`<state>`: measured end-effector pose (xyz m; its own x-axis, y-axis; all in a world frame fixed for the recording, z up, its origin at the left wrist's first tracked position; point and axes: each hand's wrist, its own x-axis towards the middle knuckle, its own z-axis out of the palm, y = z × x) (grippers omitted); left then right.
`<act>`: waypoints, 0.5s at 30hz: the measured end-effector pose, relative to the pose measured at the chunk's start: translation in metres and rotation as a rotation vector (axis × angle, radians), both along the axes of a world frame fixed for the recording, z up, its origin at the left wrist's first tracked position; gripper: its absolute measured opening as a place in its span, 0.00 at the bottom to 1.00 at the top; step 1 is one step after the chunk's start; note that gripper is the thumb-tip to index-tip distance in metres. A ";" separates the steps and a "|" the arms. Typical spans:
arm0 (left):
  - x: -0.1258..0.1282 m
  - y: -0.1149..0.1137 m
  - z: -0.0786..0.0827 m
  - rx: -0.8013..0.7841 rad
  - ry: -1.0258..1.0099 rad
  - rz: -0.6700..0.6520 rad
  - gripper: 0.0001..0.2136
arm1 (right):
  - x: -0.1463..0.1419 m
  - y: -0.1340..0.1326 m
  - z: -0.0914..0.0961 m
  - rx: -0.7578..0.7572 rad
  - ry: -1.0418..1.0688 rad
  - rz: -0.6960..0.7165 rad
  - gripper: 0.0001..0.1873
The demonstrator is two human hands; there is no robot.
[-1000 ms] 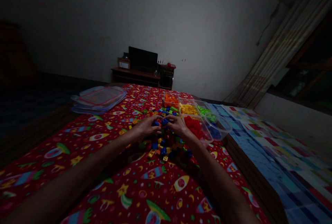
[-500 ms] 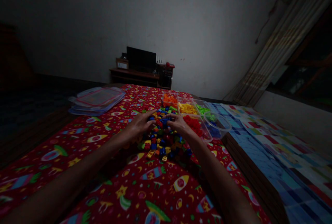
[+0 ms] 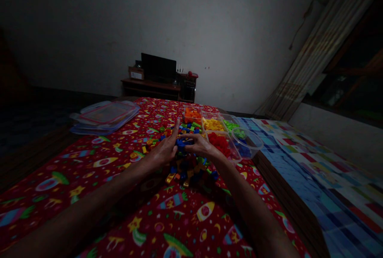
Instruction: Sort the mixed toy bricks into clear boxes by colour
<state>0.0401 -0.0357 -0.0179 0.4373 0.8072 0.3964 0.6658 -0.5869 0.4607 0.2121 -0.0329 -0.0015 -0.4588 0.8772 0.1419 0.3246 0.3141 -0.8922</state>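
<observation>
A loose pile of mixed-colour toy building bricks (image 3: 185, 166) lies on a red patterned cloth, partly hidden by my hands. My left hand (image 3: 164, 150) is at the pile's left side, its index finger stretched up and thumb apart. Between the two hands are blue toy bricks (image 3: 180, 143), with the fingers and thumb of my right hand (image 3: 200, 145) curled around them. My left thumb is close beside these bricks; whether it touches them I cannot tell.
Clear boxes hold sorted bricks: orange (image 3: 192, 114), yellow (image 3: 214, 125), red (image 3: 220, 143) and green (image 3: 231, 125). A round clear tub (image 3: 253, 140) stands near blue bricks on the right. Stacked lids (image 3: 104, 116) lie at the left. Beyond is a monitor (image 3: 158, 67).
My left hand has turned, its index finger now pointing up. My right hand has moved slightly left with the blue bricks. The whole view has shifted a little.
</observation>
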 end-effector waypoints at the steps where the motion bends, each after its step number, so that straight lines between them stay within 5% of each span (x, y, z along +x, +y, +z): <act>1: 0.000 -0.001 0.001 -0.004 -0.021 -0.026 0.43 | 0.003 0.000 0.003 0.011 0.004 -0.012 0.22; 5: -0.001 -0.002 0.006 0.052 -0.072 -0.086 0.41 | 0.031 0.006 0.025 0.125 -0.023 -0.237 0.22; 9: -0.009 0.006 0.005 0.170 -0.015 -0.066 0.35 | 0.092 0.015 0.047 0.228 -0.061 -0.536 0.22; 15: -0.018 0.017 -0.002 0.173 0.097 -0.050 0.26 | 0.179 0.009 0.041 0.240 -0.435 -0.954 0.26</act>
